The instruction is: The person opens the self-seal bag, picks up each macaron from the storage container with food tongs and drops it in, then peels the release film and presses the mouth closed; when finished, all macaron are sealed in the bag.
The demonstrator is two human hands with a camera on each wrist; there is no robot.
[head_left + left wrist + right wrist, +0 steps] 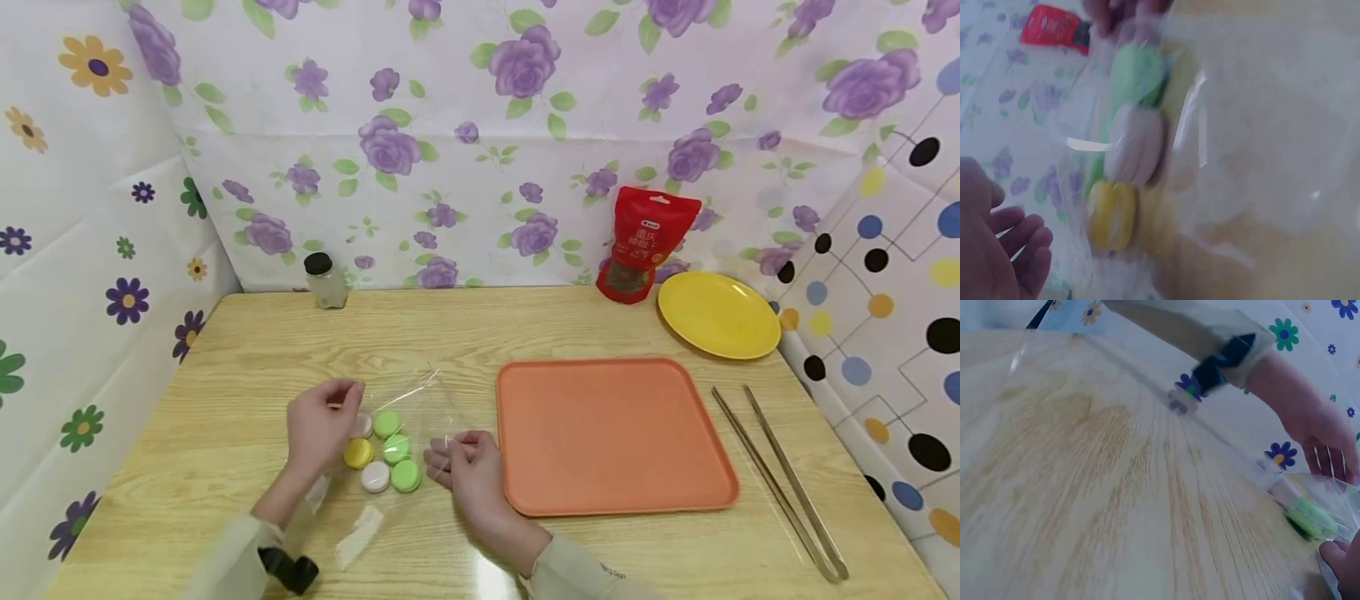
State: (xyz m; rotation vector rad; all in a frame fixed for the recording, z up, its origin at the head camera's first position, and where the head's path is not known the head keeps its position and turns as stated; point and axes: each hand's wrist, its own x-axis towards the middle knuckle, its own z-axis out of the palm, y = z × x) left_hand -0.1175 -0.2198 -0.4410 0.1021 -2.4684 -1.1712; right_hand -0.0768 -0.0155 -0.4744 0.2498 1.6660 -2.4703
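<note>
A clear plastic bag (427, 392) lies on the table with several macarons inside: green ones (406, 476), pale pinkish ones (376, 477) and a yellow one (358, 453). My left hand (318, 425) is at the bag's left side, its curled fingers pinching the film. From the right, my right hand (480, 483) grips the opposite side between thumb and fingers. The left wrist view has the yellow macaron (1111, 215) and a pale one (1135, 144) in a row behind shiny film, blurred. A green macaron (1311, 519) shows between both hands in the right wrist view.
Right of the bag lies an orange tray (615, 433), with long metal tongs (787, 483) beyond it. A yellow plate (720, 315) and a standing red pouch (645, 242) are at the back right. At the back left stands a small black-capped jar (327, 283). Patterned cloth encloses the table.
</note>
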